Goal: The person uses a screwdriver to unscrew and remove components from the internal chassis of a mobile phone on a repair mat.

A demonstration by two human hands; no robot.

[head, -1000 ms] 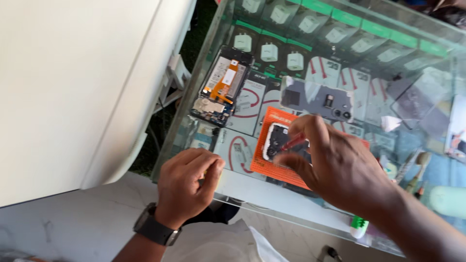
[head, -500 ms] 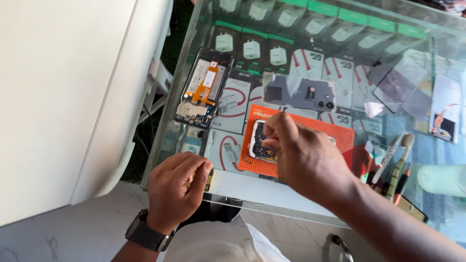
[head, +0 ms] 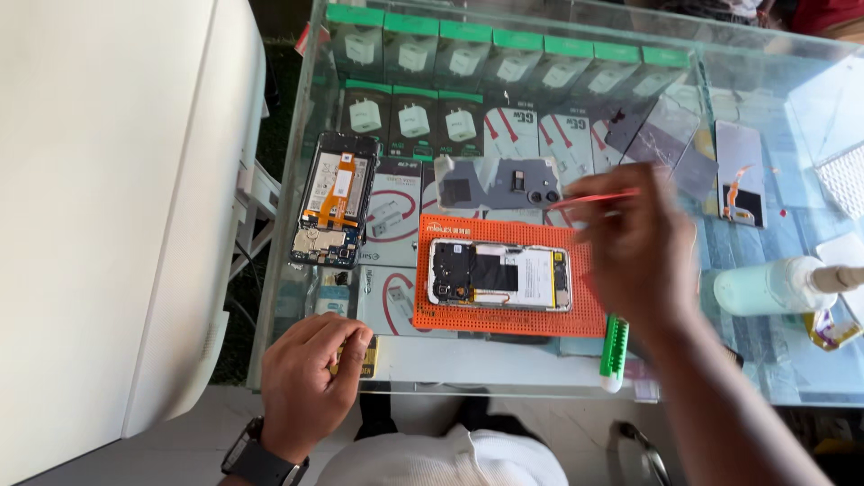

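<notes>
A: Which way is the opened phone [head: 499,275] lying?

B: It is lying flat with its long axis running left to right across the orange mat [head: 509,321], camera end pointing left, insides facing up. It is sitting near the middle of the mat, which is resting on the glass surface [head: 774,378] close to the near edge.

A: And the right hand [head: 641,247]?

B: It is hovering blurred just past the phone's right end, fingers pinched closed on a thin red tool [head: 589,198] that is pointing left over the mat's far edge.

A: The left hand [head: 310,378]?

B: It is resting curled at the near left edge of the surface, fingers bent in; I cannot tell whether it is gripping anything.

A: Anything being held in containers?

B: Under the glass, the case is holding rows of charger boxes [head: 414,117]. A pale green bottle [head: 765,286] is lying on its side at the right.

A: Room around the mat?

B: A second opened phone [head: 334,212] is lying to the left, a grey back cover [head: 499,183] just beyond, a green brush [head: 615,346] at the near right corner. Bare glass is showing along the near edge.
</notes>
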